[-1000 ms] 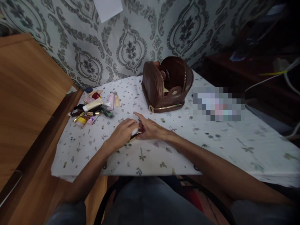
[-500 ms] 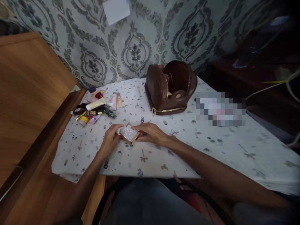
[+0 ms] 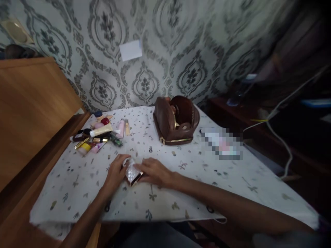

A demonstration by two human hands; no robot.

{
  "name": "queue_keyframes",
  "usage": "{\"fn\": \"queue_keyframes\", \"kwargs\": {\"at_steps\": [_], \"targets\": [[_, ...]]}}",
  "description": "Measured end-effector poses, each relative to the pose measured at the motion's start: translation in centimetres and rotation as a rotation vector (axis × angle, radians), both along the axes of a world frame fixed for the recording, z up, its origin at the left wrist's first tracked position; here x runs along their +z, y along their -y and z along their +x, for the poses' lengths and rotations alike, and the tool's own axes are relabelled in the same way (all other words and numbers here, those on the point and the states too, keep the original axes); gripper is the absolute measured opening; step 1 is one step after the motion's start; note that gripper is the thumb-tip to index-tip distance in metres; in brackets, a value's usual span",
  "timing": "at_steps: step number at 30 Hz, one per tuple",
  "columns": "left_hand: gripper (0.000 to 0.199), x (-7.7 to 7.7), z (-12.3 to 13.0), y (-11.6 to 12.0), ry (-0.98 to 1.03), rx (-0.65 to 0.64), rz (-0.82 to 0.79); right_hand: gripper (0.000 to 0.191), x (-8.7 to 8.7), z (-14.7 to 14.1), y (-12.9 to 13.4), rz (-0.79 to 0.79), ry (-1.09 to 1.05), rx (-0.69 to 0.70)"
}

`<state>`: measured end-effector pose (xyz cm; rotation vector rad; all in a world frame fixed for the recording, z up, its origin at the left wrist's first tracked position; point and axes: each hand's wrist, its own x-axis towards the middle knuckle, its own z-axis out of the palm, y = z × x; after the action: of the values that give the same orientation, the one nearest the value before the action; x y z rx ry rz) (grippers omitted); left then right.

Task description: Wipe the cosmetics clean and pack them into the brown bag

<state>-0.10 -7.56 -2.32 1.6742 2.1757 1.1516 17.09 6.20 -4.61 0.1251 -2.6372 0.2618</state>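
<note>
A square, glittery silver compact (image 3: 131, 174) with gold edges is between my two hands, low over the front part of the cloth-covered table. My left hand (image 3: 115, 171) grips its left side, the fingers curled at the upper corner. Something whitish shows by those fingertips, too blurred to name. My right hand (image 3: 157, 173) holds the compact from the right, with fingers over its top and the thumb by the lower edge. A brown makeup bag (image 3: 165, 119) stands unzipped and open farther back, several things partly visible inside.
Several cosmetics, among them a cream-coloured tube (image 3: 101, 130) and a pink tube (image 3: 120, 128), lie piled at the back left of the table. A blurred-out flat object (image 3: 221, 143) lies right of the bag. A wooden panel (image 3: 33, 113) rises at the left; a white cable (image 3: 281, 144) hangs at the right.
The camera has tilted up, so more wall shows and the table sits lower in view. The compact has turned and tilted a little in my hands, which both stay on it.
</note>
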Motion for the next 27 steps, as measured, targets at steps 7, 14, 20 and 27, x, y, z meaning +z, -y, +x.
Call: {"fn": "queue_keyframes", "kwargs": {"at_steps": [7,14,20,27], "targets": [[0.034,-0.9,-2.4,-1.3,0.201,0.009,0.005,0.044,0.6,-2.7,0.7,0.427,-0.288,0.13],[0.045,0.0,-4.1,-2.1,0.403,-0.02,-0.128,0.032,5.1,-2.6,0.7,0.526,-0.134,0.129],[0.047,0.4,-4.2,-2.5,0.421,-0.003,-0.132,0.017,6.1,-2.1,0.7,0.555,-0.045,0.179],[0.056,0.4,-3.2,-2.4,0.504,0.027,-0.103,0.028,6.0,-1.0,-0.3,0.473,0.115,0.104]]}}
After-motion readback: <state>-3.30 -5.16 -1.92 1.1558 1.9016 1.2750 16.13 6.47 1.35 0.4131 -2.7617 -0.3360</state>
